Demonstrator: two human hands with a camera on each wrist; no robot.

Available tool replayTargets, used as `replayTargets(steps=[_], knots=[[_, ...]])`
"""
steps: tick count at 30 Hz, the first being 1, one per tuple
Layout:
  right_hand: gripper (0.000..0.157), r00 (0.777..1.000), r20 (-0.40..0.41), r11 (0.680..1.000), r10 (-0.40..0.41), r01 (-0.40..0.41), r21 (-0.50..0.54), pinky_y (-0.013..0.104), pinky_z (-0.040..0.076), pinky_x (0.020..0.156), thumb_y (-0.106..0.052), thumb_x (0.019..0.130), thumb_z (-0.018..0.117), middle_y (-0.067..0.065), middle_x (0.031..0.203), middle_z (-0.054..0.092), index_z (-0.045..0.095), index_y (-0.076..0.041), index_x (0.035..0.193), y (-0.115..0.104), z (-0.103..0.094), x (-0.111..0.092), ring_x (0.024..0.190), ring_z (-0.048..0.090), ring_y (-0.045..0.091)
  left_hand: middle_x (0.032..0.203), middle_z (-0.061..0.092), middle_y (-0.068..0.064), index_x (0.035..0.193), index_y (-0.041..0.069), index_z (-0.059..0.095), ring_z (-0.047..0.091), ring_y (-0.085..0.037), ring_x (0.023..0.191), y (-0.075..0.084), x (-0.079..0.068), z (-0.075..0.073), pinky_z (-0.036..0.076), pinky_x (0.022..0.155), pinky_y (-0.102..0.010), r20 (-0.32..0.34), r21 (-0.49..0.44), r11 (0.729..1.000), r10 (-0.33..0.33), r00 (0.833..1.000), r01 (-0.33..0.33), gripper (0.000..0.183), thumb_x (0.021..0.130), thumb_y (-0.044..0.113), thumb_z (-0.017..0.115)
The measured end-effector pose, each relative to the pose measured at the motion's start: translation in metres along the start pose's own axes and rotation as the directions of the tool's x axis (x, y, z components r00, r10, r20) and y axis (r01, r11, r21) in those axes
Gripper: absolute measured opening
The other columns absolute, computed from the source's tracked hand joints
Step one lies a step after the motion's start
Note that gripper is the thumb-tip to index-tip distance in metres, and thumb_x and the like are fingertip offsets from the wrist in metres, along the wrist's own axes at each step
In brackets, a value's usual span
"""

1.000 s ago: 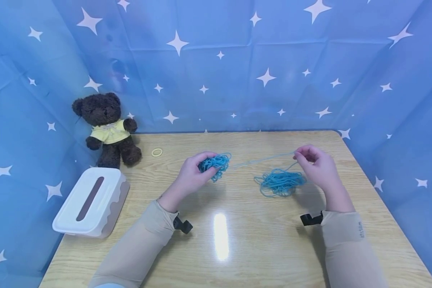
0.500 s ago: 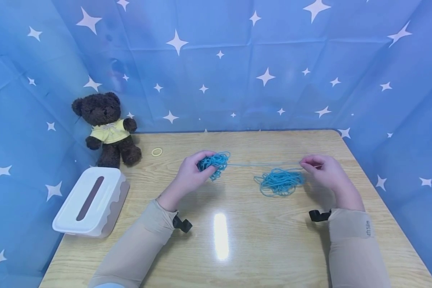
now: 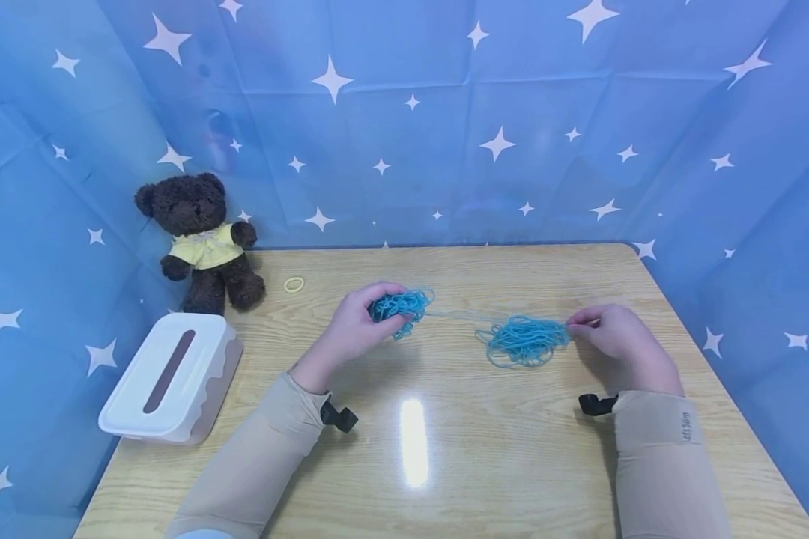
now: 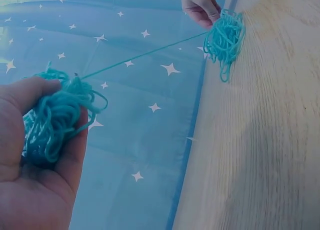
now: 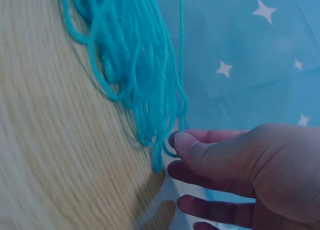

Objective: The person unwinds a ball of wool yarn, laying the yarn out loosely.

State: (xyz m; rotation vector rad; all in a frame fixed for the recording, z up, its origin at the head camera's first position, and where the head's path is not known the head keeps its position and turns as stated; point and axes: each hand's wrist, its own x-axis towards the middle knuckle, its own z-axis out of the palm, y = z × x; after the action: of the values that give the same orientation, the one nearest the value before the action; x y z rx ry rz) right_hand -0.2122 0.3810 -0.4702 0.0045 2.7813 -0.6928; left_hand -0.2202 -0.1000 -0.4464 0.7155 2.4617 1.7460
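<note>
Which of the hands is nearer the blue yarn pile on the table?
Right. The right hand is at the right end of the blue yarn pile, pinching a strand; the left hand is farther off, to its left, gripping another bundle.

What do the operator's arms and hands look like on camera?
The left hand and right hand are gloveless. The left sleeve and right sleeve are beige, each with a black angular piece at the cuff. Dark lettering, too small to read surely, marks the right one.
</note>
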Motion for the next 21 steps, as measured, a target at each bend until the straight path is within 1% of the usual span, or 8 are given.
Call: replayTargets(steps=[6,8,10,11,13,17,19,21], knots=[[0.036,0.998,0.018,0.996,-0.068,0.069,-0.060,0.070,0.054,0.105,-0.028,0.114,0.060,0.029,0.145,0.068,0.072,-0.009,0.143,-0.025,0.004,0.000,0.131,0.064,0.052,0.125,0.080,-0.009,0.132,0.015,0.076,0.076,-0.021,0.105,0.000,0.000,0.003,0.065,0.085,-0.031,0.006,-0.006,1.000,-0.001,1.000,0.001,0.034,0.099,0.020,0.082],[0.038,0.995,-0.013,0.993,-0.102,0.101,-0.065,0.072,0.052,0.108,-0.028,0.114,0.059,0.029,0.150,0.065,0.069,-0.010,0.147,-0.041,0.006,-0.001,0.136,0.061,0.054,0.124,0.080,-0.010,0.132,0.014,0.076,0.076,-0.021,0.105,-0.001,0.000,0.004,0.065,0.084,-0.030,0.001,0.000,1.000,0.009,1.000,-0.009,0.034,0.099,0.019,0.081],[0.040,0.987,-0.074,0.989,-0.145,0.143,-0.023,0.072,0.052,0.109,-0.032,0.115,0.059,0.025,0.154,0.064,0.067,-0.012,0.149,-0.061,0.012,-0.003,0.138,0.060,0.052,0.124,0.080,-0.012,0.132,0.013,0.076,0.076,-0.022,0.104,-0.002,0.000,0.005,0.065,0.084,-0.030,-0.003,0.007,1.000,0.019,1.000,-0.019,0.035,0.098,0.018,0.081],[0.041,0.978,-0.111,0.984,-0.174,0.177,0.019,0.071,0.052,0.109,-0.034,0.115,0.060,0.023,0.153,0.065,0.067,-0.013,0.149,-0.073,0.017,-0.004,0.139,0.060,0.051,0.124,0.080,-0.012,0.132,0.013,0.076,0.076,-0.022,0.104,-0.002,0.000,0.006,0.065,0.084,-0.030,-0.003,0.009,1.000,0.022,1.000,-0.022,0.035,0.098,0.017,0.081],[0.041,0.950,-0.189,0.956,-0.248,0.272,0.111,0.068,0.053,0.110,-0.039,0.113,0.063,0.016,0.151,0.069,0.069,-0.016,0.147,-0.098,0.032,-0.005,0.138,0.063,0.045,0.125,0.080,-0.012,0.133,0.013,0.075,0.076,-0.022,0.104,-0.002,0.000,0.007,0.065,0.083,-0.030,-0.001,0.007,1.000,0.022,1.000,-0.022,0.035,0.099,0.017,0.081],[0.041,0.888,-0.270,0.868,-0.372,0.436,0.236,0.064,0.055,0.112,-0.046,0.110,0.067,0.004,0.146,0.074,0.072,-0.022,0.143,-0.147,0.070,-0.009,0.140,0.066,0.035,0.125,0.080,-0.010,0.133,0.014,0.075,0.077,-0.022,0.105,-0.001,-0.001,0.009,0.066,0.086,-0.031,0.012,-0.004,1.000,0.017,1.000,-0.017,0.035,0.099,0.019,0.082],[0.040,0.864,-0.301,0.838,-0.405,0.482,0.256,0.063,0.055,0.114,-0.046,0.109,0.069,0.001,0.144,0.075,0.073,-0.024,0.142,-0.164,0.086,-0.011,0.141,0.066,0.031,0.126,0.080,-0.009,0.133,0.014,0.075,0.077,-0.021,0.106,0.000,-0.002,0.010,0.066,0.087,-0.031,0.014,-0.006,1.000,0.020,1.000,-0.020,0.035,0.100,0.020,0.082],[0.037,0.852,-0.329,0.819,-0.407,0.500,0.281,0.061,0.057,0.113,-0.043,0.108,0.071,-0.001,0.142,0.076,0.074,-0.025,0.140,-0.176,0.100,-0.013,0.140,0.067,0.029,0.125,0.080,-0.009,0.132,0.014,0.075,0.077,-0.021,0.106,0.000,-0.002,0.011,0.066,0.088,-0.031,0.012,-0.009,1.000,0.030,0.999,-0.029,0.034,0.100,0.019,0.082]])
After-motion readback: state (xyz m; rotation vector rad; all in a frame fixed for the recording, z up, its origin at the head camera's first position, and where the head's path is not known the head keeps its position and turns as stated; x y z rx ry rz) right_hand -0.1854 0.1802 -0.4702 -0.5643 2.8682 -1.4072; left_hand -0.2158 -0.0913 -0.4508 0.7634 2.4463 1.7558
